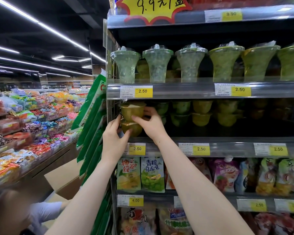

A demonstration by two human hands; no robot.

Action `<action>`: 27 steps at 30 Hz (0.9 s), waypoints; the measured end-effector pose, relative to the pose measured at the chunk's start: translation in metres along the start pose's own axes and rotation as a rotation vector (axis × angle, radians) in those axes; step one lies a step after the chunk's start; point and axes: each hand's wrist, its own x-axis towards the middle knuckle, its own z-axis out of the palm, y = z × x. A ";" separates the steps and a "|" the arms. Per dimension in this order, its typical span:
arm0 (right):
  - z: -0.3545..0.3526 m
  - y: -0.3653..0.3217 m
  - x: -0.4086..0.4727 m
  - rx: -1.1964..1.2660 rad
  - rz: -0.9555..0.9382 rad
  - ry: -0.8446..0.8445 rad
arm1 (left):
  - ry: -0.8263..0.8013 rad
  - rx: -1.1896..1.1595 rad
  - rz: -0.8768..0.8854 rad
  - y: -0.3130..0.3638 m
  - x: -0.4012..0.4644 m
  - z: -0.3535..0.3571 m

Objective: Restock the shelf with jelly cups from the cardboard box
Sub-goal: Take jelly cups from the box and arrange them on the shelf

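Now, left hand: the left hand (115, 135) is raised to the far-left end of the middle shelf (227, 140), fingers curled around the lower jelly cup (131, 129) from the left and below.
Right hand: the right hand (151, 123) reaches in from the right — thumb and fingers wrap the side of the upper jelly cup (132, 110), wrist bent back over the shelf lip.
Held cups: two yellow-green cups, one stacked on the other, both at the shelf's front-left corner, the lower one just above the shelf floor; whether it touches cannot be told.
Edges: a wire side panel (113, 106) stands just left of the stack; the shelf rail with 2.50 price tags (137, 148) runs below the wrists.
Open room: dark bare shelf floor in front of the stocked cups (202, 112), which sit two high further back to the right.
Shelf above: tall flared lidded cups (157, 65) in a row.
Shelf below: drink pouches (152, 174) standing side by side.
Cardboard box (64, 177): open, low on the left beside the shelf end — contents not visible.
Left aisle: candy bins (24, 122) in tiers.
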 end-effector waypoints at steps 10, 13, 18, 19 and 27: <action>-0.087 -0.013 -0.080 -0.402 -0.137 -0.026 | 0.030 0.136 0.288 0.051 -0.069 0.012; -0.139 0.002 -0.129 -0.545 -0.148 0.030 | -0.148 0.055 0.304 0.070 -0.107 0.048; -0.237 0.041 -0.217 -0.712 0.061 0.063 | -0.432 -0.075 0.183 0.105 -0.187 0.126; -0.259 0.052 -0.239 -0.732 0.123 0.065 | -0.498 -0.105 0.153 0.115 -0.209 0.144; -0.396 0.174 -0.437 -0.672 0.672 0.064 | -0.902 -0.216 -0.187 0.163 -0.420 0.259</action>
